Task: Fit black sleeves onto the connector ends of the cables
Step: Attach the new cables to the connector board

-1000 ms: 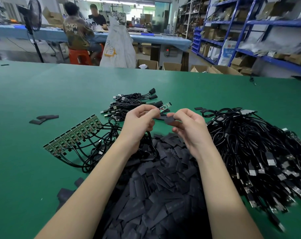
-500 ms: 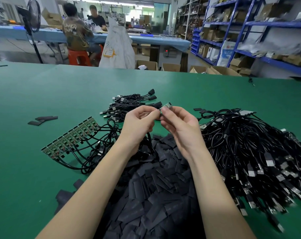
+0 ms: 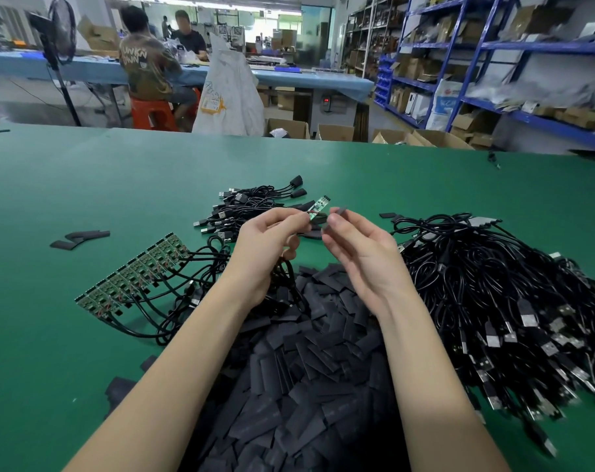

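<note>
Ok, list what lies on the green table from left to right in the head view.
Loose black sleeves → row of green circuit boards → left hand → right hand → big heap of black cables.

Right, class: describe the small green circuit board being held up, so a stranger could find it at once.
Start at the green table, then find the two hands raised above the heap of black sleeves. The left hand pinches a small green circuit board between its fingertips. Unlike the row of boards lying flat to the left, this one is lifted and tilted, beside the right hand.
</note>
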The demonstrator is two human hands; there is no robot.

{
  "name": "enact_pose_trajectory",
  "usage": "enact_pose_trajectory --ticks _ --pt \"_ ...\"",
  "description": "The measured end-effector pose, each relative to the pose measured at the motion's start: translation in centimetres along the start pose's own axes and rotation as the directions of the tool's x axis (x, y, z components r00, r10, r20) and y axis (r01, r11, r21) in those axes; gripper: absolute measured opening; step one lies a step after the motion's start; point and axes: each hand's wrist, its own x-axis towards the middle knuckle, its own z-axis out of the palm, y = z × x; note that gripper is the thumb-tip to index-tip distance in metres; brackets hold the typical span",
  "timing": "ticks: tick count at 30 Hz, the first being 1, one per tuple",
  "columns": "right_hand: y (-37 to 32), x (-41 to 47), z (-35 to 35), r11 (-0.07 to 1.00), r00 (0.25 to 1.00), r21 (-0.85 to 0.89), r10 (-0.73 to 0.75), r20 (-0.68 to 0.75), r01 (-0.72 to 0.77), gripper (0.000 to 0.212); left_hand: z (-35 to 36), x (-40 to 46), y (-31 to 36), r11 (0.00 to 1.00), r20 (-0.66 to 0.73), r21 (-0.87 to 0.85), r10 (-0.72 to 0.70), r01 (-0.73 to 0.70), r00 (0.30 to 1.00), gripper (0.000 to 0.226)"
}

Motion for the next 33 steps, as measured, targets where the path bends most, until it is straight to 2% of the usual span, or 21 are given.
enact_pose_trajectory --ticks 5,9,17,24,28,33 --pt "-0.6 0.0 -0.8 0.988 0.999 0.15 -0.032 0.044 0.025 0.016 -0.5 0.4 0.4 0.992 0.093 -0.028 -0.12 0.124 0.988 0.013" --pt "-0.6 0.1 -0.8 0.975 0.999 0.217 -0.047 0.015 0.042 0.021 -0.5 0.3 0.7 0.978 0.154 -0.039 -0.195 0.203 0.969 0.012" --pt "-0.5 0.3 -0.5 0.96 0.997 0.269 -0.073 -0.035 0.08 0.019 -0.5 0.1 1.0 0.969 0.183 -0.035 -0.235 0.245 0.955 0.012" --pt "-0.5 0.3 -0.4 0.972 0.994 0.211 -0.108 0.002 0.105 0.011 -0.4 0.1 1.1 0.957 0.208 -0.048 -0.27 0.286 0.94 0.019" --pt "-0.6 0.1 -0.5 0.98 0.995 0.181 -0.095 0.027 0.088 0.011 -0.6 0.1 1.3 0.948 0.265 -0.03 -0.298 0.317 0.917 0.01" --pt "-1.2 -0.1 -0.9 0.991 0.99 0.129 -0.042 0.136 0.024 0.012 -0.9 0.0 1.5 0.944 0.308 0.006 -0.315 0.329 0.898 0.012"
